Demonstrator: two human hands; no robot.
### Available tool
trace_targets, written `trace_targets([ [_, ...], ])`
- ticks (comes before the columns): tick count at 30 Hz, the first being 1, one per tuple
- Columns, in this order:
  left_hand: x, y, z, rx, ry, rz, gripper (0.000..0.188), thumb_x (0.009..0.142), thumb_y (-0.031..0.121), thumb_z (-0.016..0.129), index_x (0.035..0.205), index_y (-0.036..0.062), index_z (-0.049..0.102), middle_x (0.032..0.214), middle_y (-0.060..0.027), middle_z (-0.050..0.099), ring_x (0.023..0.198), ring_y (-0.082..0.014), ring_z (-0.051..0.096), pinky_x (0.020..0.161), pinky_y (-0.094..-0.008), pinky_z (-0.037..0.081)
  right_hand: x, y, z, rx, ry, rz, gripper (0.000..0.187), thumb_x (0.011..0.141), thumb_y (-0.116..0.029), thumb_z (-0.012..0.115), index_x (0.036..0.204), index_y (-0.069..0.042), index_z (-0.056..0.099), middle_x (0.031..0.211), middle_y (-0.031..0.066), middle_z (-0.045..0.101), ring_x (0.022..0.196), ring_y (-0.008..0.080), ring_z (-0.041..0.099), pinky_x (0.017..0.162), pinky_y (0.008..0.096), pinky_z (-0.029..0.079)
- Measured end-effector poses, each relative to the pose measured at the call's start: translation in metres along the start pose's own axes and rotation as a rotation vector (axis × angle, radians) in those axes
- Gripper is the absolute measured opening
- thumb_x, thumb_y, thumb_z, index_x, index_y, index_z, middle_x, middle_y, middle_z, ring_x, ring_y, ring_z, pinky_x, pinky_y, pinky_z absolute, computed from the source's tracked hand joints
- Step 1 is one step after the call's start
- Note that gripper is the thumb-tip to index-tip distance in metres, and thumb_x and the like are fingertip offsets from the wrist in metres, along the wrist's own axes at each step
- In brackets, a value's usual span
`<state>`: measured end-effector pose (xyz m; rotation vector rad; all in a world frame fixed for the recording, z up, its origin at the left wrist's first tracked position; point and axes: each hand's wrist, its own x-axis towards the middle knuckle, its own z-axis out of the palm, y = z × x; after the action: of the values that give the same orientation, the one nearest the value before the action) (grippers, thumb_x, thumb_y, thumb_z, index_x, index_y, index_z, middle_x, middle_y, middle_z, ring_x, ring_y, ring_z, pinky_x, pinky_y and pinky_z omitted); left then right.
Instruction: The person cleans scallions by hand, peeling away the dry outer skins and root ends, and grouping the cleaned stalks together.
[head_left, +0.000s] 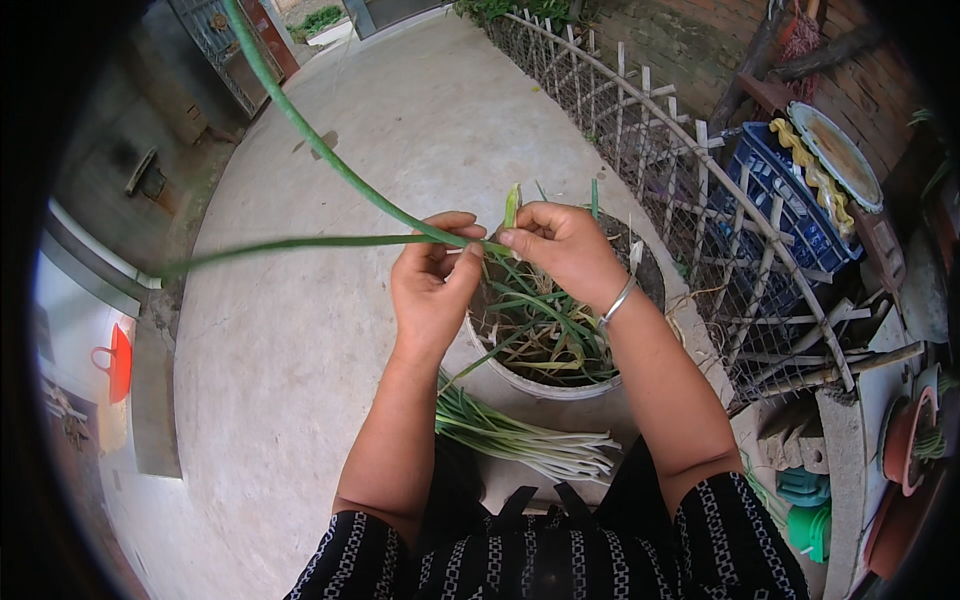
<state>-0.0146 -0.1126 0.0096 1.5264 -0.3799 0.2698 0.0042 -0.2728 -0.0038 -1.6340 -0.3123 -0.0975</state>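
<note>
My left hand [437, 283] is closed around a green onion [335, 160], whose two long green leaves reach out to the left, one upward and one nearly level. Close beside it, my right hand [568, 250] pinches a short yellowish-green piece of leaf [512, 205] between thumb and fingers. Whether that piece still joins the onion is hidden by the fingers. Below both hands stands a round tub [555, 390] with a pale rim, holding loose green and dried leaves [545, 320]. A bunch of green onions [530, 440] lies on the ground between the tub and my legs.
A lattice fence of sticks and netting [690, 190] runs along the right. Behind it sits a blue plastic crate [765, 200] near an oval tray [838, 155]. Clay-coloured pots [910, 440] and a green plastic container [808, 530] are at lower right. Concrete ground [290, 330] spreads to the left.
</note>
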Motion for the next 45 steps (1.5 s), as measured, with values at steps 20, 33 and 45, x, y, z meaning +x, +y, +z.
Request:
trace_targets([
  [20, 0.004, -0.01, -0.003, 0.092, 0.069, 0.049, 0.013, 0.085, 0.01, 0.057, 0.089, -0.0011, 0.055, 0.081, -0.0057, 0.059, 0.072, -0.0124, 0.057, 0.068, -0.0248, 0.048, 0.0, 0.011, -0.001, -0.566, 0.299, -0.212, 0.018, 0.076, -0.017, 0.062, 0.075, -0.001, 0.055, 0.069, 0.0134, 0.058, 0.063, 0.0282, 0.057, 0.059, 0.0372, 0.044],
  [33, -0.002, -0.02, 0.007, -0.011, -0.023, -0.094, 0.014, 0.083, 0.005, 0.058, 0.095, 0.0, 0.051, 0.075, -0.0026, 0.058, 0.068, -0.0075, 0.054, 0.061, -0.0197, 0.044, -0.003, 0.002, 0.013, 0.477, 0.05, 0.09, 0.022, 0.093, -0.022, 0.042, 0.086, -0.003, 0.052, 0.078, 0.0052, 0.06, 0.061, 0.0082, 0.055, 0.055, 0.0204, 0.043],
  [45, -0.002, -0.023, 0.012, -0.116, -0.013, -0.13, 0.011, 0.089, 0.008, 0.048, 0.096, -0.0012, 0.051, 0.085, -0.0067, 0.057, 0.075, -0.0115, 0.056, 0.067, -0.024, 0.048, -0.007, -0.007, 0.014, 0.213, 0.064, 0.04, 0.025, 0.093, -0.022, 0.038, 0.079, -0.003, 0.047, 0.068, 0.004, 0.056, 0.053, 0.0081, 0.051, 0.05, 0.0216, 0.043],
])
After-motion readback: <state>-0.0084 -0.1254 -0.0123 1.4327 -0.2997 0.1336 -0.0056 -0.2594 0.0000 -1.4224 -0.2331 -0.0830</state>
